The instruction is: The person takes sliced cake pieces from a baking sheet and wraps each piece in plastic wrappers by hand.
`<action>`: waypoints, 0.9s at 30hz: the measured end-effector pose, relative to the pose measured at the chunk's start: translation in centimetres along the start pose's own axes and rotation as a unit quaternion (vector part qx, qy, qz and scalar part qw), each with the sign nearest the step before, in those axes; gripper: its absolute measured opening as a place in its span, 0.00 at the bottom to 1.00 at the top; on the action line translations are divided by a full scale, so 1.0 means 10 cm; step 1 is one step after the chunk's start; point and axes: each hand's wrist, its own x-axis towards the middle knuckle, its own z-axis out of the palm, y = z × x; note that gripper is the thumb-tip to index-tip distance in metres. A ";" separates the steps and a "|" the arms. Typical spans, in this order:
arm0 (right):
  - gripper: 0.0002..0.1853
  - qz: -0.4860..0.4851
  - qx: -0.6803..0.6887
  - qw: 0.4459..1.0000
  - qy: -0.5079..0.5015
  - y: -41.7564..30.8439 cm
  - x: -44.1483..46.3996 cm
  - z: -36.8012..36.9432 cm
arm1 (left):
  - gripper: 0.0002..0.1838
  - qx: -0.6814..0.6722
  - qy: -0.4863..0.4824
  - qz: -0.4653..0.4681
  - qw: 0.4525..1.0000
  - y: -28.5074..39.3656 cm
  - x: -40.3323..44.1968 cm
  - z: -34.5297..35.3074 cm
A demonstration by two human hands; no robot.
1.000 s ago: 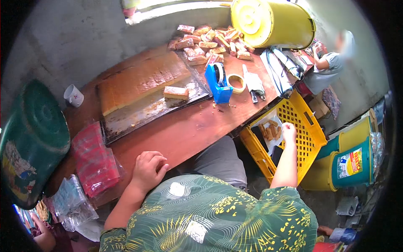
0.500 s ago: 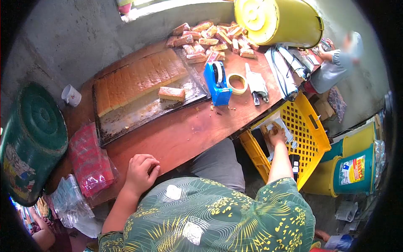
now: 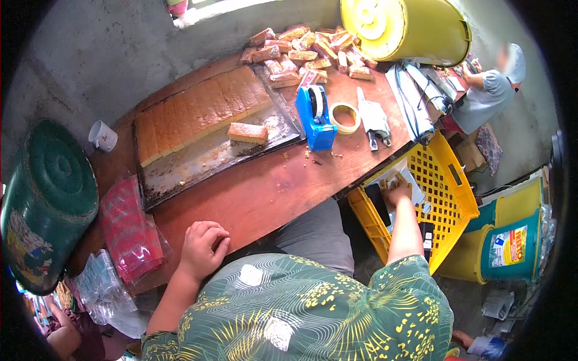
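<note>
Rust-red tabletop (image 3: pixel 289 180), crowded at the far end; one bump there could have shifted several things.

Yellow drum (image 3: pixel 427 30) lay on its side beside the heap of wrapped bars (image 3: pixel 301 57). No chock visible. A knock could have rolled it into the bars and squashed them.

Yellow crate (image 3: pixel 460 201) sat lower, beside the tabletop. Reaching down into it past the rim risked a forearm scrape or a tugged crate.

Dark tray (image 3: pixel 201 174) carried the scored cake slab (image 3: pixel 198 114). Its near corner sat close to the blue tape dispenser (image 3: pixel 316 120); a sideways shove could have jammed the two together and cracked slices.

Left hand (image 3: pixel 203 249) rested at the near edge, fingers half-curled, nothing visible in that grip. A sleeve drag there could have caught the red wrappers (image 3: pixel 129 231).

Right hand (image 3: pixel 397 192) was down in the crate, fingers bent over the brown pieces (image 3: pixel 394 179) on a white sheet (image 3: pixel 410 180). Can't tell how far closed that grip was, or whether it had hold of one; the hand blocked the view. Too hard a pinch could have crumbled a piece; snagging the sheet could have spilled the rest.
</note>
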 end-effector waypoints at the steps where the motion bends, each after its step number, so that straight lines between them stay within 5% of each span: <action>1: 0.36 0.007 -0.004 1.000 0.015 0.00 -0.01 0.00 | 0.07 -0.001 0.001 -0.002 1.000 0.00 0.00 0.00; 5: 0.33 0.011 0.034 0.995 0.096 0.38 0.21 0.36 | 0.07 -0.005 0.000 -0.003 1.000 0.00 0.01 0.00; 9: 0.48 0.064 0.011 0.995 0.076 0.10 -0.07 0.07 | 0.07 -0.001 0.002 -0.001 1.000 0.00 0.01 -0.01; 18: 0.32 -0.053 0.121 0.987 0.095 0.42 0.05 0.23 | 0.07 -0.005 -0.002 -0.003 1.000 0.01 0.02 -0.02; 27: 0.26 0.196 0.367 0.910 -0.011 0.74 0.20 0.21 | 0.07 -0.019 -0.003 -0.006 1.000 0.00 0.00 -0.02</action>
